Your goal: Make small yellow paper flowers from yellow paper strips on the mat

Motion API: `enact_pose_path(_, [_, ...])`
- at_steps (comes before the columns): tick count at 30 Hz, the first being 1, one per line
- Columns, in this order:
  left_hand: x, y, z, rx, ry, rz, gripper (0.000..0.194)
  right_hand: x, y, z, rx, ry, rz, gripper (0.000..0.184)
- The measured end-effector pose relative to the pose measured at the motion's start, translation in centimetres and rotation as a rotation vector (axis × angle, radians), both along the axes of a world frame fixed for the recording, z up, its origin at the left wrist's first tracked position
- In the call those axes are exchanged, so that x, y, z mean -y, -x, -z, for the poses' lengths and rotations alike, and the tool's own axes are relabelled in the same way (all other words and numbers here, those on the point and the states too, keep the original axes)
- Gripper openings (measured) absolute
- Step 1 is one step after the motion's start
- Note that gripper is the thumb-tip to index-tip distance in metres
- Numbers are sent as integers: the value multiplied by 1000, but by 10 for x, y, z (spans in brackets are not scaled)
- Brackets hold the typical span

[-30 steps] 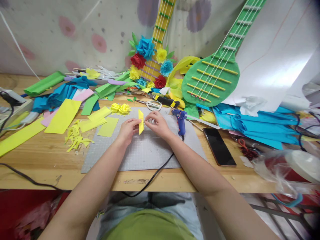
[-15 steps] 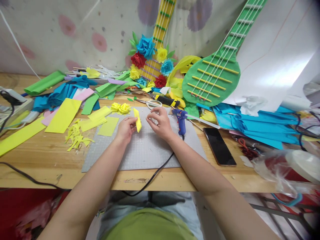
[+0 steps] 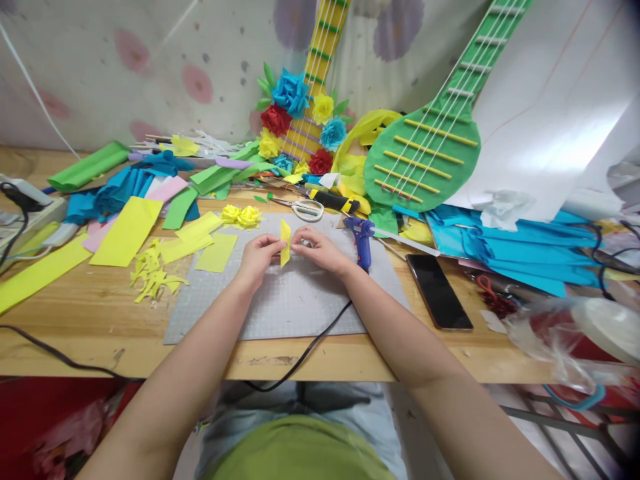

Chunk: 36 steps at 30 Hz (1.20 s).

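A small folded yellow paper strip [image 3: 285, 242] stands upright between my two hands above the grey cutting mat [image 3: 290, 300]. My left hand [image 3: 259, 257] pinches its left side with closed fingers. My right hand [image 3: 316, 248] pinches its right side, fingers curled. Two finished yellow paper roses [image 3: 241, 216] lie at the mat's far left corner. A blue glue gun [image 3: 361, 240] rests just right of my right hand, its black cord running off the table's near edge.
Scissors [image 3: 303, 209] and a yellow-black knife [image 3: 334, 201] lie beyond the mat. A black phone [image 3: 439, 291] lies to the right. Yellow scraps [image 3: 153, 273] and coloured paper sheets cover the left. Paper guitars with flowers [image 3: 295, 110] lean on the wall behind.
The yellow strip tilted left as my right hand let go, then came back upright. My right hand has closed on it again.
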<state>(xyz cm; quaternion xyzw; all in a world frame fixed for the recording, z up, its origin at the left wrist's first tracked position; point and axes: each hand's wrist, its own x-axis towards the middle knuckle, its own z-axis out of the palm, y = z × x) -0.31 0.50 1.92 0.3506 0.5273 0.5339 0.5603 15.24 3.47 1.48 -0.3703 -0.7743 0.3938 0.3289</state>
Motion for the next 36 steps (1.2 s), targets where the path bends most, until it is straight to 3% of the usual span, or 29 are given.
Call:
enact_pose_path(9, [-4,2,6,51,-2,6,33,0,4,2,-40,23,86,15])
enact_pose_path(36, [-4,3,7,44,-1,12,37,-2,7,8,-72,15,135,13])
